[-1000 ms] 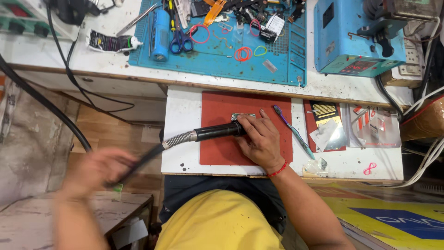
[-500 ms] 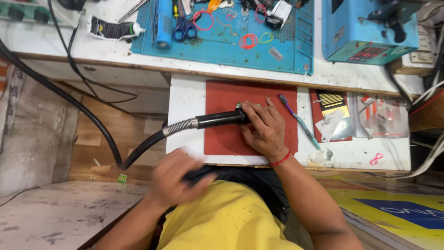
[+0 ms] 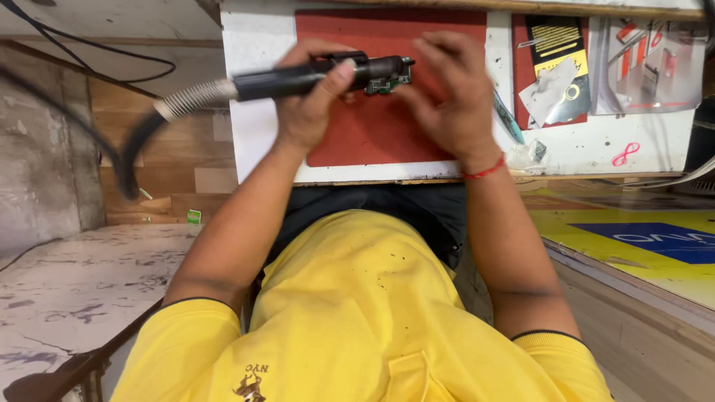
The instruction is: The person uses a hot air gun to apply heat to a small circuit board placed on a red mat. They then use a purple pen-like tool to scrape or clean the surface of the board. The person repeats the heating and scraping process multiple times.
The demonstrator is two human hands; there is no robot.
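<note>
Holding black tool handle [image 3: 305,78] in left hand [image 3: 309,104], fingers wrapped tight round it, thumb on top. Handle lies sideways above red mat [image 3: 372,141]. Springy grey hose [image 3: 190,100] runs off handle to left, then bends down as black hose. Small green circuit board [image 3: 387,82] sits at tool tip. Right hand [image 3: 450,97] just beside tip, fingers curled, blurry; cannot tell if it grips board. Red thread [image 3: 484,171] on right wrist. White table [image 3: 566,149] under mat.
</note>
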